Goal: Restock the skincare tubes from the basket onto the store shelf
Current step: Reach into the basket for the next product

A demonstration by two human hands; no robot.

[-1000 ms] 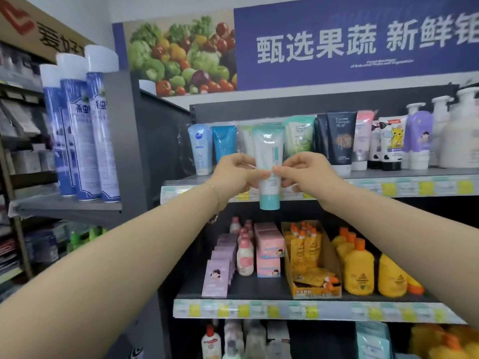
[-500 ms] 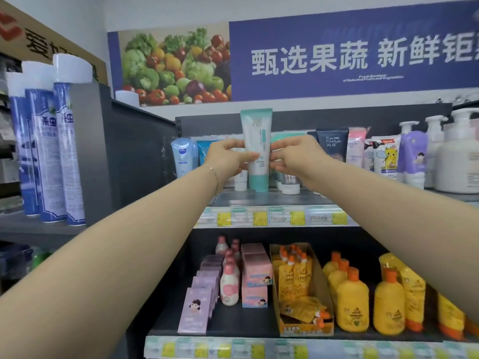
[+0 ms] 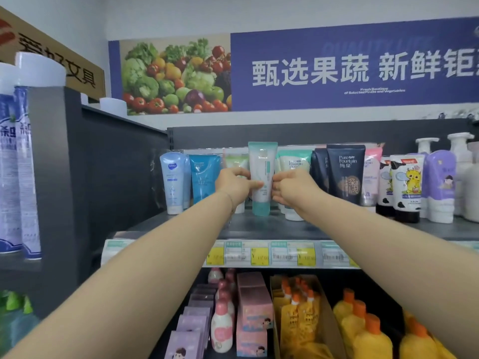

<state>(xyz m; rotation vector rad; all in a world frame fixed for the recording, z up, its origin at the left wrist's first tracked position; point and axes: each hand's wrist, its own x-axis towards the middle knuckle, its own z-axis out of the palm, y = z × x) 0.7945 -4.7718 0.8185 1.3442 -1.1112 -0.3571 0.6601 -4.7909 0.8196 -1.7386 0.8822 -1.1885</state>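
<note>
1. The teal-capped tube [image 3: 262, 174] stands upright on the upper shelf [image 3: 181, 225] with its cap down and its crimped end up. Its long axis rises straight from the shelf board, parallel to the back panel.
2. It sits in the row of tubes toward the left end of the shelf, in the gap between a pale green tube [image 3: 233, 159] and a white-and-green tube [image 3: 294, 161]. A blue tube [image 3: 203, 174] is further toward the left end, and a dark navy tube [image 3: 346, 174] is further toward the right.
3. The left hand [image 3: 233, 186] grips the tube from the left. Its thumb [image 3: 254, 184] lies across the front face, and its other fingers curl round the left edge, mostly hidden behind the tube.
4. The right hand [image 3: 293, 189] pinches the right edge with curled fingertips [image 3: 277, 180] bunched close together.
5. Both hands meet the tube at about mid-height, level with each other. The tube lies directly between the two sets of fingers, and neither hand is clearly the nearer.
6. The cap's bottom looks level with the neighbouring caps, well back from the shelf's front edge and its price label strip [image 3: 259, 253]. I cannot tell whether the cap rests on the board or hangs just above it.
7. The placing step looks nearly done. The next move likely calls for each hand to open sideways along the shelf's length, away from the tube.
8. A tall tube on a narrow cap may tip toward the front edge or lean on its neighbours if one hand lets go first.
</note>
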